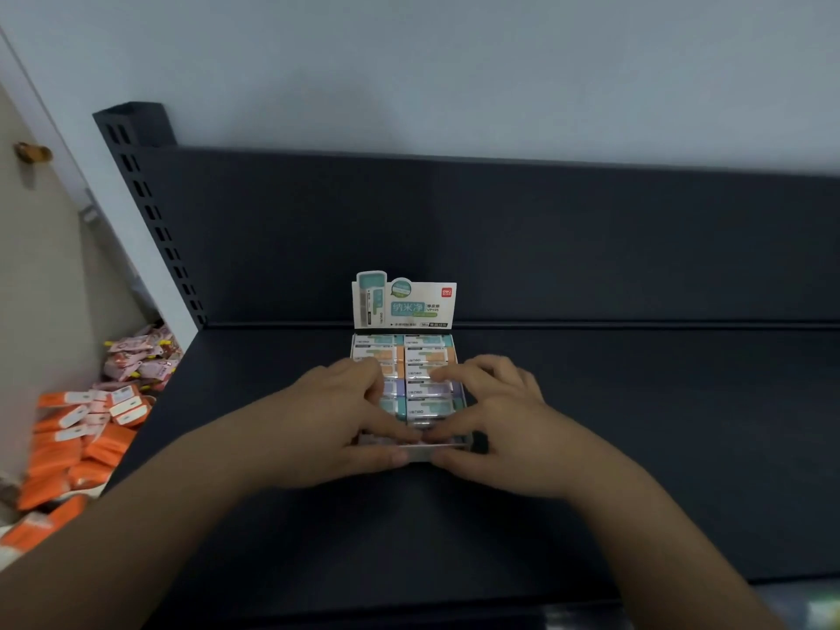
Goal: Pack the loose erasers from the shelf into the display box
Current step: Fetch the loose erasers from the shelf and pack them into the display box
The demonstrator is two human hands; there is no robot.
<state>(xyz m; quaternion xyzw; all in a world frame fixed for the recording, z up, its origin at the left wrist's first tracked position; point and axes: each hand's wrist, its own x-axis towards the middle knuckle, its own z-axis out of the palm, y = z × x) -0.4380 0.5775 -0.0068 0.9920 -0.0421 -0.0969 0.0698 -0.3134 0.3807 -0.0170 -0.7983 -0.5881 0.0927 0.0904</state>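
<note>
Head view: the display box [404,306] is seen standing on the dark shelf [636,402], header card upright at the back and against the back panel. The erasers [427,356] are laid inside in two columns, with teal, orange and purple sleeves, and the visible rows are filled up to the card.

The left hand [345,416] is curled over the front left of the box, with its fingers laid on the eraser tops and its thumb pressed on the front wall. The right hand [495,416] is set the same way on the front right. The fingertips of the two hands are almost met in the middle. Nothing loose is held in either hand. The front row is partly hidden by the fingers, so its fit cannot be told.

Judged step: the front row is being pressed level and squared in, with packing near its end.

To be done well:
- Pressure should be spread flat over the tops, not dug in at one corner.
- The front wall should be backed by the thumbs so it is not bowed out.
- The box should be kept from sliding into the card.
- Sleeves should be kept aligned and label side up.

Orange packets [77,452] and pink packets [141,361] are piled off the shelf at the left and are not involved.
</note>
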